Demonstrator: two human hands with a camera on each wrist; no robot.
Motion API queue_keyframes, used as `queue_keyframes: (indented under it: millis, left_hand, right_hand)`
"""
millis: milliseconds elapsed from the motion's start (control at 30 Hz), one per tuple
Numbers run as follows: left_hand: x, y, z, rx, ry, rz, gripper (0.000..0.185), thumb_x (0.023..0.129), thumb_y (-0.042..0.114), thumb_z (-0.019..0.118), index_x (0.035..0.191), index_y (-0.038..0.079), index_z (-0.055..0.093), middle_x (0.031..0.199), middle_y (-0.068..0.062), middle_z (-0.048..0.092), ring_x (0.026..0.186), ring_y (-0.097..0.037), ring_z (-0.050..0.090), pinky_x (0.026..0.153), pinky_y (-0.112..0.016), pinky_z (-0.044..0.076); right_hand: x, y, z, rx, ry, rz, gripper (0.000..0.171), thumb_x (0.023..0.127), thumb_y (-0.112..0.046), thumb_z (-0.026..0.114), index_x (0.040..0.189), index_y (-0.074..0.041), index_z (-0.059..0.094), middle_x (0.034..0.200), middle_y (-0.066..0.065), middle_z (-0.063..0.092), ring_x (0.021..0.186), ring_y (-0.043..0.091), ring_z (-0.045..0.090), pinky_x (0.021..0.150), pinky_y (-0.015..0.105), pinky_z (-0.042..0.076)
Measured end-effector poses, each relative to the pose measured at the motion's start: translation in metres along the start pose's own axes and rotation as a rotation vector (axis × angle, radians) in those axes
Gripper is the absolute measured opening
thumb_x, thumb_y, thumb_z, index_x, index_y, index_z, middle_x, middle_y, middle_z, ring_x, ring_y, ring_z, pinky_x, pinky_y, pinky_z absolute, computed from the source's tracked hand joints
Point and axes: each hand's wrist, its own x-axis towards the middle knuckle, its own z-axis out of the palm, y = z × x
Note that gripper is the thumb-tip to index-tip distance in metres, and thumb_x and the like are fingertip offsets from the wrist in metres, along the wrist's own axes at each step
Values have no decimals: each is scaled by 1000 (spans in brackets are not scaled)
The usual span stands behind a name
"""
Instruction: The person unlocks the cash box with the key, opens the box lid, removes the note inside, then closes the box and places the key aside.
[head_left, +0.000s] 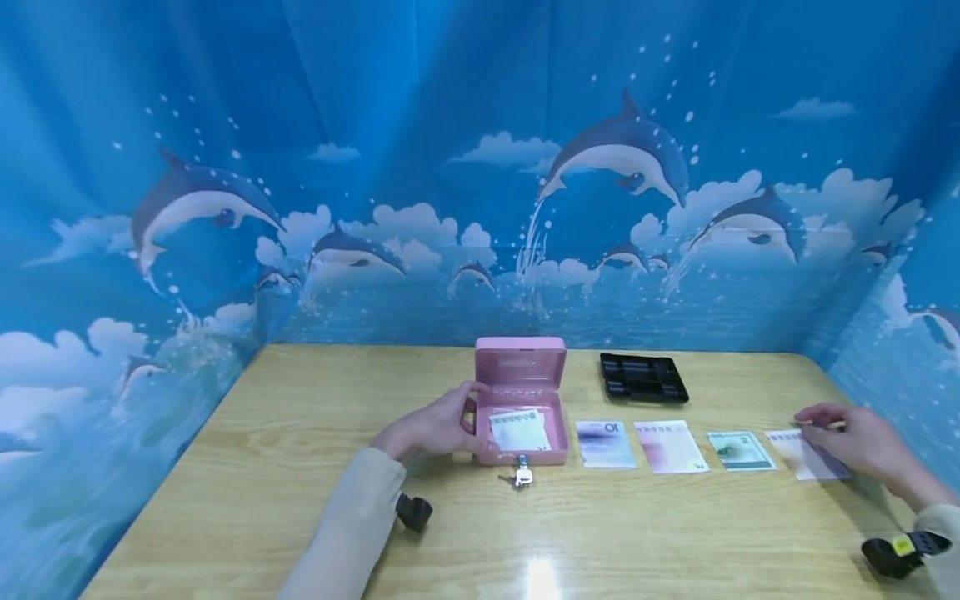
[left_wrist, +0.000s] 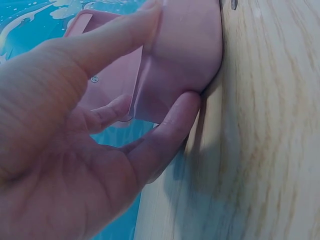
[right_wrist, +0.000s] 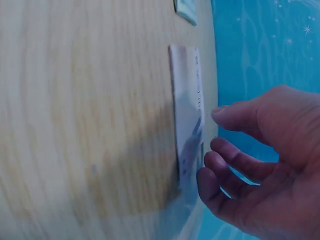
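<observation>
A pink cash box [head_left: 558,457] stands on the table with its lid [head_left: 520,367] raised and several paper notes [head_left: 520,431] inside. My left hand [head_left: 442,421] grips its left side. In the left wrist view, the thumb [left_wrist: 120,37] lies along the upper edge and a fingertip [left_wrist: 187,105] touches the wall near the tabletop. A small key [head_left: 523,477] hangs at the front lock. Far to the right, my right hand [head_left: 855,437] hovers over a pale purple banknote [head_left: 798,457], thumb and bent fingers apart with nothing between them. In the right wrist view the banknote [right_wrist: 185,110] lies flat below the fingertips.
Between box and right hand lie a purple-blue banknote [head_left: 604,446], a pink one [head_left: 670,447] and a green one [head_left: 740,451] in a row. A black compartment tray [head_left: 643,379] sits behind them. A blue dolphin-print curtain [head_left: 450,167] borders the wooden table [head_left: 637,542].
</observation>
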Motion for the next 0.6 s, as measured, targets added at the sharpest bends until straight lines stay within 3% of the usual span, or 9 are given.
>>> queue_keyframes:
  millis: [167,267,367,467,500,600]
  left_hand:
    - [-1,0,0,27,8,-15,94,79,24,89,154,13,33,127,-13,58,104,-20,63,97,-40,56]
    - [-1,0,0,45,15,-13,93,79,24,89,154,12,33,127,-13,59,104,-21,62,98,-40,56]
    - [-1,1,0,53,18,-8,93,80,24,88,154,12,33,128,-13,59,105,-20,63,99,-41,56]
    - [-1,2,0,58,20,-11,93,80,24,88,154,12,33,127,-13,59,104,-20,63,97,-40,57]
    - [-1,2,0,59,22,-11,93,80,24,88,154,12,33,127,-13,58,103,-20,63,96,-40,57]
    - [-1,2,1,56,25,-8,93,80,24,88,154,13,34,127,-13,58,103,-20,62,96,-39,57]
  right_hand:
    - [-5,-14,-1,78,27,77,42,104,-26,57,128,8,61,126,41,58,97,48,63,63,34,51]
    - [-9,-28,0,129,64,80,46,105,-32,56,133,5,60,127,36,60,87,17,66,60,30,52]
    - [-14,-40,2,212,82,11,49,105,-36,57,135,2,59,112,1,73,81,-14,55,60,25,54]
    - [-18,-53,5,288,80,-71,47,105,-34,59,135,1,59,103,-34,61,83,-22,51,63,23,56]
    - [-19,-58,6,304,82,-91,46,104,-34,60,135,0,60,101,-41,55,85,-22,52,64,23,57]
    - [-23,-73,11,324,92,-138,42,103,-32,62,133,-3,61,103,-42,55,89,-20,55,65,21,57]
